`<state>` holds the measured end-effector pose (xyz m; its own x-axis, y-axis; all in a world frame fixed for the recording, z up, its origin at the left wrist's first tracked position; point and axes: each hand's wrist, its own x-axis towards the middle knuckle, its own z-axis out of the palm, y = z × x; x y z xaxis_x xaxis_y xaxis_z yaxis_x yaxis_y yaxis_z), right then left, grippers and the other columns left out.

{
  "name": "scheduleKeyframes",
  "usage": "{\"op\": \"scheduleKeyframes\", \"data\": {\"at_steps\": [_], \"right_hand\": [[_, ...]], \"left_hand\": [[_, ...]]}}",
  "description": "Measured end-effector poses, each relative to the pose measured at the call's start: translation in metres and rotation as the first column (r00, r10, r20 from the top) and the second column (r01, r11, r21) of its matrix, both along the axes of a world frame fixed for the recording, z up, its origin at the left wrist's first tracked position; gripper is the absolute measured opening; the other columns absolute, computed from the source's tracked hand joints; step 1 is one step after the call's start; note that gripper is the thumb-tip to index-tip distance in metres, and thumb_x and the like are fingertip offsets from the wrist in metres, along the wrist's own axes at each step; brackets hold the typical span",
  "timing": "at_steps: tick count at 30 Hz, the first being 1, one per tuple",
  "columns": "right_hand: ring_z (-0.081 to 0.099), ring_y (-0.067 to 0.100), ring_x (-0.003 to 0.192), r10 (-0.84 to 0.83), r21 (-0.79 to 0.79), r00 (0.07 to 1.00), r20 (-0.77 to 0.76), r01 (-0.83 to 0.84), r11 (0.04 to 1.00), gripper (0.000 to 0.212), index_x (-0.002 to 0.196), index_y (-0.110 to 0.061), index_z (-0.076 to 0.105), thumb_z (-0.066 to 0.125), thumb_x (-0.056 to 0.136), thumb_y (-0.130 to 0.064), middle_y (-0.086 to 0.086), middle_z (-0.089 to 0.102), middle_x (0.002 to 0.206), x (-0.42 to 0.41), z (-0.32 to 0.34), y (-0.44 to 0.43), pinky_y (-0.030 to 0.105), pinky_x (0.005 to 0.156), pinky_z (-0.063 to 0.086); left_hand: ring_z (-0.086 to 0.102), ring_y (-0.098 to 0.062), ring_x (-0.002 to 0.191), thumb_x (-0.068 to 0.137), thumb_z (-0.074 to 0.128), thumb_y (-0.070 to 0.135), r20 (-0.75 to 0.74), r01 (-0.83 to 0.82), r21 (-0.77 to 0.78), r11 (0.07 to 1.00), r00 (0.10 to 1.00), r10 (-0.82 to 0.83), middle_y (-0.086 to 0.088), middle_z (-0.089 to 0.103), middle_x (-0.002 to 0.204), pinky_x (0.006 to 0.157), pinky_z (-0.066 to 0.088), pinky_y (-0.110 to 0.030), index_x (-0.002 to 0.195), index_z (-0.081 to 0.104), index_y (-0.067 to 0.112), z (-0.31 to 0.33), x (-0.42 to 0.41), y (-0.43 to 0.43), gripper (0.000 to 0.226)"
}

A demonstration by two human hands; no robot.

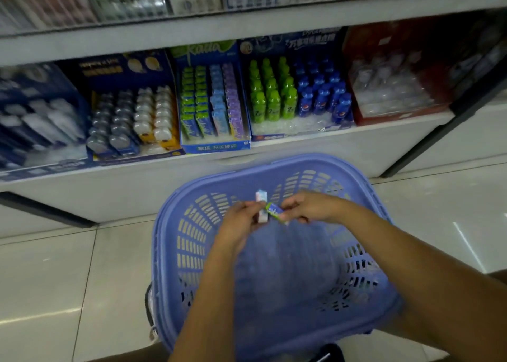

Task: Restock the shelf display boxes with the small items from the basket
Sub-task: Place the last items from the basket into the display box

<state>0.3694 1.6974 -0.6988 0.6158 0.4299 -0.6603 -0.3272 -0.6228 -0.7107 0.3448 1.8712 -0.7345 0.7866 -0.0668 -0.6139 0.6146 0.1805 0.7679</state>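
Left hand [241, 219]: fingers are curled round a white pack [262, 205], which is held upright over the basket [164, 224].
Right hand [310, 208]: a green pack [275, 212] is pinched at one end and tilted, touching or just beside the white pack.
Basket: it is set on the floor below the shelf [329, 147]. Its bottom is blurred, so it cannot be told whether more items are left.
Box [216, 145]: green, blue and purple rows are stood in it, on the shelf above the basket.
Drop risk: the green pack is held by its tip only and could be lost in the lift if the pinch is loosened.
Sorting risk: with two colours carried together, a pack could be slotted into the wrong row.
Knock risk: the rows are packed tight, so neighbours could be toppled if a pack is forced in.
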Motion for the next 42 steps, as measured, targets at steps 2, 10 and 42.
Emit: {"op": "scheduleKeyframes", "data": {"at_steps": [2, 10, 42], "right_hand": [[0.038, 0.008, 0.056, -0.039, 0.013, 0.989, 0.139, 0.038, 0.999, 0.016, 0.096, -0.007, 0.069, 0.065, 0.088, -0.020, -0.002, 0.051, 0.064, 0.003, 0.029, 0.009, 0.018, 0.054, 0.032], [0.060, 0.020, 0.058, -0.311, 0.353, 0.826, 0.470, 0.148, 0.924, 0.031, 0.112, -0.007, 0.048, 0.060, 0.087, 0.004, -0.001, 0.059, 0.068, 0.017, 0.128, 0.045, 0.025, 0.057, 0.053], [0.064, 0.013, 0.082, 0.225, -0.320, 0.487, 0.844, 0.120, 0.940, 0.019, 0.096, -0.013, 0.072, 0.075, 0.078, -0.021, 0.002, 0.072, 0.095, 0.087, 0.122, 0.130, 0.024, 0.078, 0.049]], "left_hand": [[0.062, -0.016, 0.065, 0.088, 0.062, 0.008, 0.128, -0.075, 0.039, 0.996, 0.989, 0.069, -0.008, 0.065, 0.069, 0.066, 0.057, -0.027, 0.078, 0.061, 0.007, 0.031, 0.007, 0.007, 0.010], [0.066, -0.011, 0.060, 0.093, 0.058, 0.017, 0.449, -0.292, -0.039, 0.956, 0.849, 0.278, -0.002, 0.072, 0.072, 0.053, 0.052, -0.020, 0.084, 0.059, 0.011, 0.117, 0.001, 0.037, 0.011], [0.071, -0.014, 0.093, 0.090, 0.060, 0.005, 0.345, -0.440, -0.243, 0.865, 0.794, 0.501, 0.001, 0.075, 0.097, 0.077, 0.056, -0.019, 0.107, 0.068, 0.013, 0.109, 0.003, 0.095, 0.020]]}}
